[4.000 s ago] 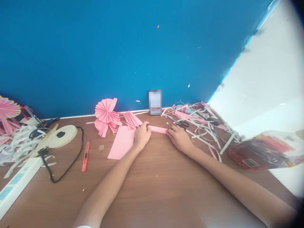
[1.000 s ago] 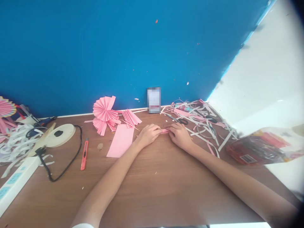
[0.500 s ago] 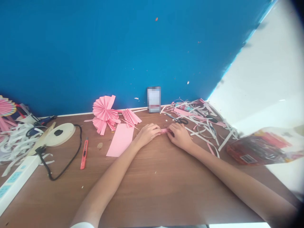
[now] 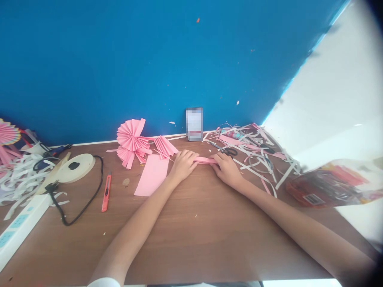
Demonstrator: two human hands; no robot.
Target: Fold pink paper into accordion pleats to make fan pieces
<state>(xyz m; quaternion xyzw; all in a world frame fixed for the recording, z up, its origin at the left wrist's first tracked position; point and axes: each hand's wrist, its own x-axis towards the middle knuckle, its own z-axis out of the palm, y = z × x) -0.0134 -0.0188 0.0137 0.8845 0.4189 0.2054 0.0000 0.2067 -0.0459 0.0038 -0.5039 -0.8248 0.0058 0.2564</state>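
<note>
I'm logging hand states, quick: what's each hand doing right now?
Left hand: closed, holding one end of the pink paper strip.
Right hand: closed, holding its other end.

Staring at a big, flat, bright blue painted wall from 9 round to 2 o'clock. Kinda messy tbh, with a small orange-red fleck stuck at 12 o'clock. Trimmed along the bottom at 9 o'clock with a thin white strip. Switching to a smooth, slightly shiny white wall around 2 to 3 o'clock, past a slanted light-blue seam. Sitting below, from 8 through 4 o'clock: a brown wood-grain tabletop. Lit bright and soft, with a faint sheen near 5 o'clock.
</note>
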